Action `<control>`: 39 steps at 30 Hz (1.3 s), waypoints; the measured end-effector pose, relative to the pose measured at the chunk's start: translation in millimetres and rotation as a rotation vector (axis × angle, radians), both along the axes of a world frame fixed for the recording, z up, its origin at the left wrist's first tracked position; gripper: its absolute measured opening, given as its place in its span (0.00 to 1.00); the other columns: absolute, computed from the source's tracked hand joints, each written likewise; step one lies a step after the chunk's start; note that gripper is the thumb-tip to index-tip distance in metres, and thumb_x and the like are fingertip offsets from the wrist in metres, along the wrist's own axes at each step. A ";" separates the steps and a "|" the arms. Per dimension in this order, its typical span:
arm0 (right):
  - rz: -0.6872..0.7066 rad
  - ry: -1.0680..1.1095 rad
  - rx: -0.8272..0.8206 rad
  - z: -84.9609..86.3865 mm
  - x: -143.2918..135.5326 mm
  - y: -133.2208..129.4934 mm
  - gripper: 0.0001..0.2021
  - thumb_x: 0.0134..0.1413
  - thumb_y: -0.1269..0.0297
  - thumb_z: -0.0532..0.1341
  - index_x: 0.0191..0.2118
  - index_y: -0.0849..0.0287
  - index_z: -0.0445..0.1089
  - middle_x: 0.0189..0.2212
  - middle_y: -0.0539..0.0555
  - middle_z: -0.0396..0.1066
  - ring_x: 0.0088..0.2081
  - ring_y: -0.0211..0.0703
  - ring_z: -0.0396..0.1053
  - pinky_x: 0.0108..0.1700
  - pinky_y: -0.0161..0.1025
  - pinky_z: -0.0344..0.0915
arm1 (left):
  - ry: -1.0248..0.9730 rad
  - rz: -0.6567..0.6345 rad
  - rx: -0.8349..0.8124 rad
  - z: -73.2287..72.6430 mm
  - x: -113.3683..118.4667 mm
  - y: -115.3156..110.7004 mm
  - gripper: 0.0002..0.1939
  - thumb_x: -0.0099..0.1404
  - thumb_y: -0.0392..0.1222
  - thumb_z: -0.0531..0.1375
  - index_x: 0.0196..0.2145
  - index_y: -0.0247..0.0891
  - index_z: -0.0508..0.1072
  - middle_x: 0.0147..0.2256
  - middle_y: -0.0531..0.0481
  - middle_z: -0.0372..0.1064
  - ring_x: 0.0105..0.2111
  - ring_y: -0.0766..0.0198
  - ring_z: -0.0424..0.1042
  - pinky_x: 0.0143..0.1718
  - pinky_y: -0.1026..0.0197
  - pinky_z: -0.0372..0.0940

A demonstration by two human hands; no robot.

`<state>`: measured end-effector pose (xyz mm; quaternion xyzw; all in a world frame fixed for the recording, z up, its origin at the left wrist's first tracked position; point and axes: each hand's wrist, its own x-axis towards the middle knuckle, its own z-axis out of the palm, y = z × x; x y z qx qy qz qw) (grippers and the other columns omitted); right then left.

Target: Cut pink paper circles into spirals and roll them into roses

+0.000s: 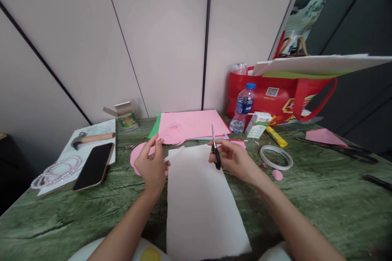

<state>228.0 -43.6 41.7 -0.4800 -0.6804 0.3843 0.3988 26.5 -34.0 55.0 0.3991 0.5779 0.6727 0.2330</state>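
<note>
My right hand (231,158) is closed on black-handled scissors (216,155), whose blades point up and away. My left hand (152,163) is raised with thumb and fingertips pinched together beside a pink paper piece with a spiral cut (175,131); a small white strip (174,153) shows by its lower fingers. Between both hands a long white paper (203,204) lies toward me. Pink sheets (199,120) are stacked behind, over a green one. A pink curved piece (136,157) rests partly behind my left hand.
At left are a phone (93,166), a hammer (94,138), beads (58,172) and an opened small box (128,121). To the right stand a water bottle (243,108), a white carton (257,125), a glue stick (276,136), a tape roll (290,162) and a red bag (269,98).
</note>
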 end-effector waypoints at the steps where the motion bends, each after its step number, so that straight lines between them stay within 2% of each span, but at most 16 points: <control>1: 0.040 0.182 -0.018 2.6 -5.5 -3.0 0.14 0.50 0.64 0.59 0.43 0.58 0.59 0.29 0.51 0.71 0.32 0.42 0.72 0.33 0.38 0.67 | 0.020 0.013 -0.001 0.4 0.7 -1.2 0.18 0.56 0.46 0.59 0.43 0.38 0.74 0.15 0.60 0.62 0.06 0.76 0.54 0.06 0.69 0.56; 3: 0.078 0.384 -0.023 8.2 -17.9 -11.0 0.16 0.46 0.62 0.63 0.41 0.57 0.60 0.31 0.51 0.71 0.31 0.42 0.72 0.33 0.39 0.69 | 0.073 0.035 0.014 0.2 1.9 -3.1 0.17 0.57 0.46 0.58 0.43 0.39 0.74 0.18 0.58 0.64 0.08 0.77 0.54 0.07 0.70 0.59; 5: 0.118 0.430 0.001 13.4 -29.4 -20.0 0.15 0.47 0.63 0.63 0.41 0.56 0.61 0.36 0.54 0.72 0.33 0.42 0.73 0.35 0.40 0.70 | 0.142 0.050 0.049 -1.0 2.3 -4.5 0.16 0.58 0.46 0.57 0.43 0.39 0.74 0.23 0.56 0.67 0.09 0.78 0.56 0.09 0.71 0.60; 8: 0.143 0.346 0.093 18.1 -40.7 -30.4 0.14 0.50 0.65 0.60 0.44 0.53 0.60 0.42 0.55 0.70 0.41 0.42 0.71 0.40 0.42 0.69 | 0.238 0.057 0.117 -3.4 1.9 -5.8 0.15 0.59 0.44 0.56 0.43 0.40 0.74 0.28 0.53 0.68 0.13 0.78 0.59 0.10 0.73 0.60; 13: 0.151 0.172 0.172 21.4 -48.6 -38.3 0.17 0.51 0.68 0.60 0.48 0.53 0.60 0.42 0.53 0.70 0.45 0.42 0.68 0.47 0.45 0.65 | 0.339 0.070 0.186 -4.6 1.0 -6.8 0.13 0.60 0.43 0.56 0.42 0.41 0.75 0.32 0.52 0.69 0.17 0.76 0.63 0.13 0.73 0.61; 18: 0.242 0.112 0.209 26.2 -54.1 -49.0 0.18 0.51 0.69 0.61 0.49 0.53 0.61 0.41 0.52 0.71 0.45 0.40 0.69 0.46 0.39 0.66 | 0.383 0.083 0.185 -5.7 -0.5 -5.7 0.13 0.60 0.43 0.56 0.41 0.41 0.75 0.32 0.51 0.70 0.19 0.74 0.65 0.16 0.71 0.62; 20: 0.268 0.051 0.290 26.7 -54.8 -52.5 0.17 0.51 0.68 0.61 0.48 0.53 0.61 0.43 0.52 0.71 0.47 0.40 0.68 0.47 0.38 0.65 | 0.409 0.090 0.209 -5.3 -0.6 -5.5 0.13 0.60 0.42 0.56 0.40 0.40 0.75 0.31 0.51 0.71 0.20 0.73 0.66 0.18 0.71 0.62; 22: 0.193 -0.007 0.475 26.0 -53.2 -53.2 0.17 0.51 0.69 0.60 0.47 0.52 0.61 0.47 0.53 0.69 0.49 0.42 0.66 0.49 0.40 0.63 | 0.407 0.106 0.220 -4.1 0.2 -5.9 0.12 0.60 0.42 0.56 0.40 0.40 0.76 0.31 0.51 0.71 0.20 0.73 0.66 0.18 0.71 0.62; 25: -0.068 -0.071 0.683 24.3 -46.2 -48.7 0.16 0.52 0.68 0.60 0.47 0.52 0.61 0.48 0.55 0.68 0.50 0.47 0.64 0.51 0.46 0.59 | 0.324 0.105 0.163 -2.1 2.0 -6.3 0.13 0.60 0.43 0.56 0.41 0.40 0.75 0.30 0.52 0.70 0.15 0.76 0.61 0.13 0.72 0.60; 26: -0.148 -0.088 0.668 23.8 -43.7 -46.3 0.16 0.50 0.66 0.61 0.46 0.53 0.61 0.46 0.56 0.69 0.49 0.49 0.65 0.50 0.47 0.59 | 0.280 0.092 0.132 -1.9 2.3 -6.0 0.14 0.59 0.43 0.56 0.41 0.40 0.75 0.29 0.53 0.70 0.13 0.77 0.59 0.12 0.72 0.59; 28: -0.209 -0.127 0.508 22.6 -40.8 -41.6 0.18 0.44 0.61 0.66 0.42 0.54 0.64 0.40 0.55 0.71 0.43 0.50 0.68 0.45 0.46 0.62 | 0.183 0.068 0.074 -2.1 2.0 -4.7 0.15 0.59 0.46 0.56 0.43 0.40 0.74 0.27 0.54 0.69 0.10 0.78 0.57 0.09 0.71 0.59; 31: -0.111 -0.244 0.173 20.2 -44.2 -38.2 0.21 0.34 0.60 0.70 0.37 0.56 0.65 0.32 0.51 0.71 0.34 0.46 0.68 0.37 0.40 0.62 | 0.092 0.054 0.022 -3.3 -0.1 -2.1 0.18 0.58 0.48 0.57 0.44 0.40 0.72 0.24 0.55 0.68 0.08 0.77 0.56 0.07 0.70 0.57; 33: -0.044 -0.325 0.043 18.4 -49.8 -39.0 0.21 0.33 0.59 0.70 0.37 0.57 0.66 0.31 0.50 0.70 0.33 0.44 0.68 0.36 0.38 0.61 | 0.070 0.055 0.014 -3.5 -0.7 -1.6 0.19 0.58 0.49 0.57 0.45 0.40 0.72 0.24 0.55 0.69 0.08 0.76 0.57 0.06 0.70 0.56; 36: 0.005 -0.369 -0.004 15.7 -56.7 -42.1 0.21 0.36 0.59 0.69 0.39 0.57 0.67 0.34 0.52 0.68 0.34 0.43 0.67 0.36 0.37 0.59 | 0.085 0.057 0.038 -2.6 1.7 -4.5 0.18 0.58 0.48 0.57 0.44 0.40 0.73 0.29 0.52 0.71 0.10 0.77 0.58 0.07 0.70 0.58; 39: 0.014 -0.363 0.006 13.9 -58.6 -43.7 0.19 0.38 0.59 0.68 0.39 0.56 0.67 0.32 0.51 0.66 0.32 0.41 0.65 0.34 0.35 0.57 | 0.149 0.047 0.079 -1.7 6.1 -9.5 0.16 0.58 0.46 0.58 0.43 0.41 0.74 0.29 0.53 0.69 0.13 0.77 0.60 0.09 0.71 0.61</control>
